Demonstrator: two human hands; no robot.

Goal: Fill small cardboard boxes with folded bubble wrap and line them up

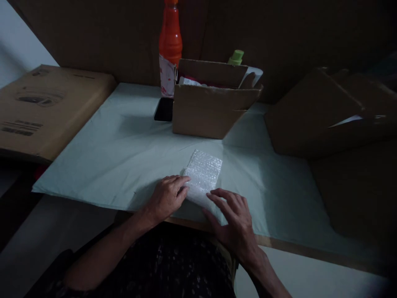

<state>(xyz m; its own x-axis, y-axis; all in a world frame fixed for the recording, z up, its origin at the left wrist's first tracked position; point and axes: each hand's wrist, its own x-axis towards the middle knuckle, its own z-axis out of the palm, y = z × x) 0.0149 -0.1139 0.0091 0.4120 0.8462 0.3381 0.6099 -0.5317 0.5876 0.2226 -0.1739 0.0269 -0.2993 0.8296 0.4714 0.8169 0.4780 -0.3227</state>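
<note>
A small flat piece of bubble wrap (204,169), clear and shiny, lies on the pale green cloth near the table's front edge. It looks folded into a rough rectangle; whether anything is inside cannot be made out. At its left lower edge, my left hand (169,194) grips it between thumb and fingers. My right hand (232,217) holds the lower right edge, fingertips on top and thumb nearer to me. The bottom part of the wrap is partly hidden between my hands.
Beyond the wrap stands an open cardboard box (201,111) with items inside. Behind it are an orange bottle (171,41) and a dark phone-like object (163,109). A flat printed carton (52,103) lies left; larger cardboard boxes (310,116) stand right. Pale cloth (108,165) covers the table.
</note>
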